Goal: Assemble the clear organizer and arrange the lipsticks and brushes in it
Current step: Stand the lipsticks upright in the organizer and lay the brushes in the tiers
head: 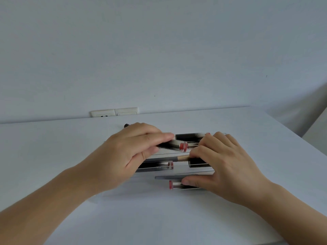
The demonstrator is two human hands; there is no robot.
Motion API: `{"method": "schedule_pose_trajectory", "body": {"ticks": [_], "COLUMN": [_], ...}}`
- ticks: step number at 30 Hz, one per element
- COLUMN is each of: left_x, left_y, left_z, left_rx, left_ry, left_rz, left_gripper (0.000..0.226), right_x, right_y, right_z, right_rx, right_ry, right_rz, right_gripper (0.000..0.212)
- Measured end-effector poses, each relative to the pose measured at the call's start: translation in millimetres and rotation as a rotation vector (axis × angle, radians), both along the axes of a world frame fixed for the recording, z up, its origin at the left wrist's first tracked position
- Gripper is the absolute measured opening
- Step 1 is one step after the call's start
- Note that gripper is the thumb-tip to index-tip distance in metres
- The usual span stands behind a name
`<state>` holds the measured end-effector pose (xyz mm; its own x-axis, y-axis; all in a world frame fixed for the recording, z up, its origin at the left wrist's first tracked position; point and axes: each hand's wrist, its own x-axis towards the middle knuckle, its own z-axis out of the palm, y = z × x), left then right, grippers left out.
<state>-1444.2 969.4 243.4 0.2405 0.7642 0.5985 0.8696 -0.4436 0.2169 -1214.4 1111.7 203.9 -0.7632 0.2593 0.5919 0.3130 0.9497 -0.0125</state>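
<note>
My left hand [127,152] grips a black lipstick with a red end [174,145] and holds it level over the clear organizer [177,172]. My right hand [223,165] pinches the gold ferrule of a grey-handled brush [169,158] lying in the organizer. Other black lipsticks lie flat: one at the back [190,137], one in the middle [157,166], one at the front under my right thumb [177,185]. A second grey brush handle [168,177] lies above that front lipstick. The organizer's clear walls are hard to make out.
Everything sits on a white table [159,218] against a white wall. A wall socket plate [114,112] shows just behind the table's far edge. A dark brush tip [126,125] pokes out behind my left hand. The table's right edge runs diagonally at the right.
</note>
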Motion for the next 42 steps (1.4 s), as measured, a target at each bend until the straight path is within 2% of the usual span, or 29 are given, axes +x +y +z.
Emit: {"method": "schedule_pose_trajectory", "body": {"ticks": [6, 11, 26, 34, 42], "left_x": [0.5, 0.8, 0.6, -4.9, -9.8], "left_y": [-5.4, -7.8, -10.4, -11.6, -6.7], "left_z": [-12.7, -19.4, -29.0, -33.9, -34.6], "left_rx": [-0.029, 0.033, -0.023, 0.156, 0.145], "left_ry": [0.312, 0.400, 0.384, 0.317, 0.257], "left_rz": [-0.025, -0.015, -0.031, -0.026, -0.016], "left_gripper": [0.045, 0.029, 0.037, 0.017, 0.016], "right_x": [0.4, 0.1, 2.6, 3.3, 4.0], "right_y": [0.7, 0.0, 0.2, 1.2, 1.9], "right_z": [-2.1, -2.6, -1.9, -2.3, -2.8], "right_rx": [-0.008, 0.003, 0.019, 0.007, -0.003], "right_ry": [0.021, 0.030, 0.025, 0.012, -0.009], "right_rz": [0.005, 0.009, 0.058, 0.057, 0.031], "right_gripper": [0.052, 0.054, 0.053, 0.049, 0.050]}}
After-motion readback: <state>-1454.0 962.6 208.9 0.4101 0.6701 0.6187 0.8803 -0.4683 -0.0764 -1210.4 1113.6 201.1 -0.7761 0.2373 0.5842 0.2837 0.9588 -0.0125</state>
